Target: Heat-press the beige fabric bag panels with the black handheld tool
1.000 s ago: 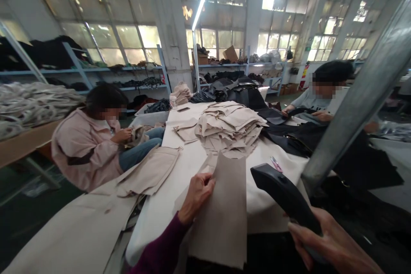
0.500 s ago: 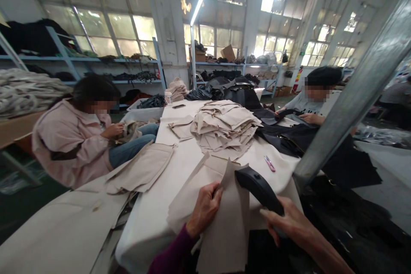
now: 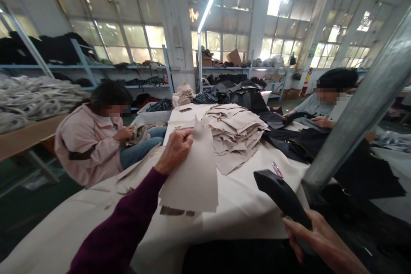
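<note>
In the head view my left hand (image 3: pixel 175 150) is closed on the top edge of a beige fabric panel (image 3: pixel 197 180), which hangs over the table's near part. My right hand (image 3: pixel 313 233) is wrapped around the grip of a black curved handheld tool (image 3: pixel 282 192); its exact kind I cannot make out. The tool's blunt front end points up and left, apart from the panel. Beyond the panel lies a heap of similar beige pieces (image 3: pixel 237 130). Small pink-handled snips (image 3: pixel 276 170) rest just past the tool's head.
A slanting metal post (image 3: pixel 356 107) rises at the right. Dark fabric (image 3: pixel 298 141) lies beside the heap. One co-worker in a pink jacket (image 3: pixel 83 145) sits at left; another person (image 3: pixel 330 98) works at right. A phone (image 3: pixel 185 110) lies on the white-covered table (image 3: pixel 244 218).
My left hand has carried the beige panel leftward and up, away from the black tool. My right hand, still gripping the tool, has shifted slightly right and down. The view has turned slightly left.
</note>
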A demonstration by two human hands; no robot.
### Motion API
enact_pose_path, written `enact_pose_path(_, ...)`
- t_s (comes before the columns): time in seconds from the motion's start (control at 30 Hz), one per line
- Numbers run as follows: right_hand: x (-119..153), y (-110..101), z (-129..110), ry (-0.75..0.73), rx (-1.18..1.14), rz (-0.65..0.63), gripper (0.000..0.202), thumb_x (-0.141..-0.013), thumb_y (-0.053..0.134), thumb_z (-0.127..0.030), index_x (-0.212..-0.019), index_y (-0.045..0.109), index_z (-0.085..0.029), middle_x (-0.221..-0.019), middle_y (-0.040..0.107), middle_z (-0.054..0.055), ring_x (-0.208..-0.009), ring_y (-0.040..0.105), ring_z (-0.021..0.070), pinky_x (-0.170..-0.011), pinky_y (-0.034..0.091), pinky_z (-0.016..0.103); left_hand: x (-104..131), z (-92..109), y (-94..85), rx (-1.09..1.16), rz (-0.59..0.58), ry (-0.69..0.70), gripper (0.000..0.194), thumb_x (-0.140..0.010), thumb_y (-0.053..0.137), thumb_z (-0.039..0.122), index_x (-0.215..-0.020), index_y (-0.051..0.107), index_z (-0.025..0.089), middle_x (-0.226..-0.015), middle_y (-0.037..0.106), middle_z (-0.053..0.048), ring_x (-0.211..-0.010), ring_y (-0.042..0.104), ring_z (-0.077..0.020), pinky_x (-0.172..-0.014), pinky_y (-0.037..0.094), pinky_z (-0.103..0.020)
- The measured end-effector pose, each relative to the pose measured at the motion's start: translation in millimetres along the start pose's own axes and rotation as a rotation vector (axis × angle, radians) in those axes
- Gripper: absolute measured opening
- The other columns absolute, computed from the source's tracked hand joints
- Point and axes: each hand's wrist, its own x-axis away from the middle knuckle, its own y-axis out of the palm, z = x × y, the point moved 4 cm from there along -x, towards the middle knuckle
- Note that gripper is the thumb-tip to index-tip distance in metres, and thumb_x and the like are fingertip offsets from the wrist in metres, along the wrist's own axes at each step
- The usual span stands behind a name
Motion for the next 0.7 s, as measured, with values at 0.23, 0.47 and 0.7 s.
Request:
enact_pose_path(0.23,4.4,10.2,-22.2,-0.074,-0.022,-0.105,0.037,-0.08,0.054,-0.049,-0.093,0.051,-0.015,-0.044,0.053,-0.005,-0.039,0.048,0.0104,-0.043,0.037,0.022,48.9,-8.1,68.2,0.41,-0.15,-0.149,0.032,-0.083,0.045,0.026,-0.103,0.067,0.013,-0.08,0.07,-0.001,-0.066,0.058,-0.0166,-0.058,0.042,-0.023)
enact_pose_path(0.47,-38.1,46.1,-57.2,-0.04,-0.22,-0.227,0.027,-0.072,0.061,-0.038,-0.086,0.052,-0.017,-0.056,0.053,-0.006,-0.039,0.048,0.0082,-0.039,0.043,0.02,92.3,-34.6,84.0,0.672,-0.199,-0.357,0.038,-0.083,0.053,0.035,-0.111,0.065,0.013,-0.082,0.072,-0.005,-0.062,0.06,-0.0173,-0.055,0.044,-0.025)
enact_pose_path(0.7,-67.1,70.8,-72.0,-0.146,-0.193,-0.295,0.025,-0.077,0.059,-0.039,-0.068,0.053,-0.016,-0.047,0.048,-0.006,-0.036,0.044,0.0072,-0.037,0.039,0.018,113.6,-42.8,79.9,0.632,-0.193,-0.361,0.032,-0.086,0.05,0.033,-0.105,0.068,0.014,-0.085,0.071,-0.004,-0.06,0.057,-0.0149,-0.057,0.044,-0.025)
